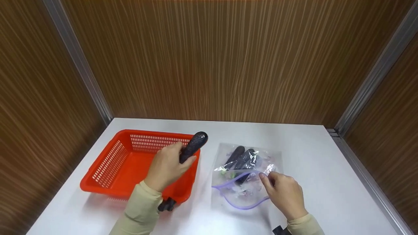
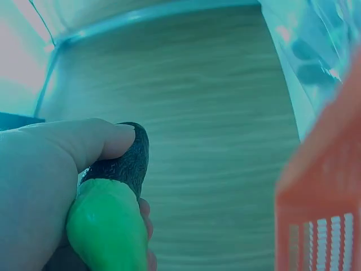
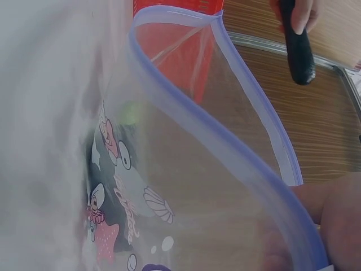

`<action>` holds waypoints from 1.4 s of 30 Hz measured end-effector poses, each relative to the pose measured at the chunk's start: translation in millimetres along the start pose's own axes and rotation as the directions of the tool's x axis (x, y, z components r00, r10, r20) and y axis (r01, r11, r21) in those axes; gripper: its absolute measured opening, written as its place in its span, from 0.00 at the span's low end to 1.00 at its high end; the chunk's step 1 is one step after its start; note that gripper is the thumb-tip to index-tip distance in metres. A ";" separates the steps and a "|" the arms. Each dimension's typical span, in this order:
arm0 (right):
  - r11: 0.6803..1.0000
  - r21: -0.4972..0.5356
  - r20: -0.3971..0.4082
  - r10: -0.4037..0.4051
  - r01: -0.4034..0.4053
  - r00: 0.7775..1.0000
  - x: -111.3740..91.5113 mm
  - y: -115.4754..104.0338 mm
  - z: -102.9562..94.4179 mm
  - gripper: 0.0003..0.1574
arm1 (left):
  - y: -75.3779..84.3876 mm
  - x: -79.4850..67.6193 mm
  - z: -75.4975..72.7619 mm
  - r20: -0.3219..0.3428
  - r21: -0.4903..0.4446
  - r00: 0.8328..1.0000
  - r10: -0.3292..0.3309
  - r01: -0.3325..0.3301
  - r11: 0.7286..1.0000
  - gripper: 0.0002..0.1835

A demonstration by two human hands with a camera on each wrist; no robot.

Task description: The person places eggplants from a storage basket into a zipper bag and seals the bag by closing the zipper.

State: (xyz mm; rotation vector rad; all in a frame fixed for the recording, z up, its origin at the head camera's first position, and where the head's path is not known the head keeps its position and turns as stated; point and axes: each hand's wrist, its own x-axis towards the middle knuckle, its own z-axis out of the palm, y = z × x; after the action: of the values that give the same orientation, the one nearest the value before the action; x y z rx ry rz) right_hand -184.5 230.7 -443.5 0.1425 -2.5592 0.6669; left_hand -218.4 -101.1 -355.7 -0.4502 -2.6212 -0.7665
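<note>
My left hand (image 1: 168, 164) grips a dark, bumpy-skinned eggplant (image 1: 195, 145) above the right side of the red basket (image 1: 87, 186). In the left wrist view, the thumb lies along its black body, and its smooth green end (image 2: 107, 228) points toward the camera. Several more dark eggplants (image 1: 235, 154) lie inside a clear zip bag (image 1: 274, 158) printed with sea-creature pictures. The bag's purple zip edge (image 1: 243, 208) gapes wide, and my right hand (image 1: 287, 194) pinches its right side between thumb and fingers.
Both the basket and the bag rest on a white table (image 1: 310, 156), the basket to the left. Wood-grain panels (image 1: 209, 65) with metal corner strips (image 1: 375, 62) enclose the table at the back and both sides.
</note>
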 end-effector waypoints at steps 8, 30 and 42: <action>1.000 -0.011 -0.001 -0.003 0.003 1.000 1.7 1.3 0.9 0.30 | 34.3 -10.4 20.4 -0.027 -0.040 0.984 0.177 -0.178 0.983 0.15; 0.998 -0.033 -0.041 -0.052 0.050 0.998 2.0 1.3 7.9 0.25 | 70.3 -22.3 90.2 -0.046 -0.218 0.958 0.284 -0.287 0.933 0.15; 0.999 -0.033 -0.079 -0.045 0.042 0.996 1.2 1.5 3.5 0.25 | 69.7 -18.0 105.5 -0.079 -0.156 0.936 0.343 -0.351 0.923 0.10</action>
State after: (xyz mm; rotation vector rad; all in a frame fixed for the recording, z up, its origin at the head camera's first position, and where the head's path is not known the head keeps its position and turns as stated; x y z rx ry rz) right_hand -187.4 230.4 -446.2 0.1575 -2.4814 0.6034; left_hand -202.0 10.9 -415.0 -0.9037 -2.3438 -0.8656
